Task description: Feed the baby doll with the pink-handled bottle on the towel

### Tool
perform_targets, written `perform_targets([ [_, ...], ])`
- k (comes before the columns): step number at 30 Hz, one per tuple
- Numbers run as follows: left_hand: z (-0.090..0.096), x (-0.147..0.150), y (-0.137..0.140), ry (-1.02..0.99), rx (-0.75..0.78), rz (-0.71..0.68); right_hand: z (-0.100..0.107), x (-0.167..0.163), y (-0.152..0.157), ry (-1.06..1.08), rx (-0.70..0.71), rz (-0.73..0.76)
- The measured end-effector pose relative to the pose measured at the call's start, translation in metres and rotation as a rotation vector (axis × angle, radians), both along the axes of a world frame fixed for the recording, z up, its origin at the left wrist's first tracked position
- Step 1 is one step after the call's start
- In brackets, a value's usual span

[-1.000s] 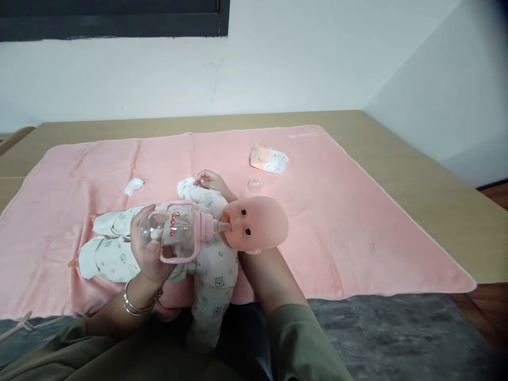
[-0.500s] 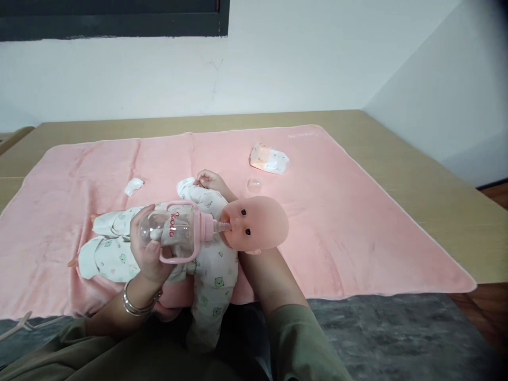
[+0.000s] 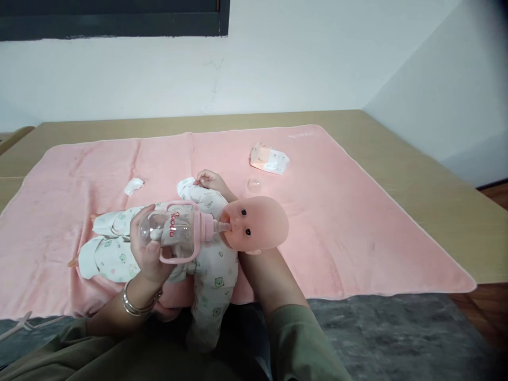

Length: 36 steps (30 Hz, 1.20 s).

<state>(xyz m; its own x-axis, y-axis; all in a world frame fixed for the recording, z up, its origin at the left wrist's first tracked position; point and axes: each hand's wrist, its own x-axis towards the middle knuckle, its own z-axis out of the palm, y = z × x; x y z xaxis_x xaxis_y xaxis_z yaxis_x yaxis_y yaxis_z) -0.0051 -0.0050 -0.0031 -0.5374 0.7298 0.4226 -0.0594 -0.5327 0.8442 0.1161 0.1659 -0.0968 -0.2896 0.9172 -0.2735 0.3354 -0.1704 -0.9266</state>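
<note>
Head view: the left hand (image 3: 150, 258) was clamped around the bottle (image 3: 178, 233) over the doll (image 3: 216, 264); by a sleeve cuff (image 3: 186, 186), the right hand (image 3: 210, 180) curled, its grip impossible to tell; farther right, the teat (image 3: 221, 226) met the doll's mouth (image 3: 228, 224).

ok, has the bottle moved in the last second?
No. Measured against the packet on the blanket, the bottle shows no visible shift either way; its teat still points at the doll's head.
</note>
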Motion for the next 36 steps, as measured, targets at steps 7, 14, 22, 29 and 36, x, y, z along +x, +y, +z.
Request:
perform_targets([
  [7, -0.001, 0.000, 0.000, -0.014, 0.021, -0.018, 0.059, 0.006, -0.013, 0.391, 0.222, 0.007],
  [14, 0.001, 0.000, -0.001, 0.012, -0.004, -0.005, 0.080, 0.008, -0.010, 0.453, 0.176, 0.044],
  [22, 0.002, 0.001, -0.002, 0.024, 0.012, -0.025, 0.087, 0.006, -0.017, 0.389, 0.181, -0.022],
  [29, 0.001, -0.001, -0.002, 0.043, 0.012, -0.017, 0.087, 0.008, -0.022, 0.446, 0.207, -0.020],
  [36, 0.003, 0.001, -0.001, 0.015, 0.039, -0.042, 0.083, 0.007, -0.017, 0.445, 0.172, -0.002],
])
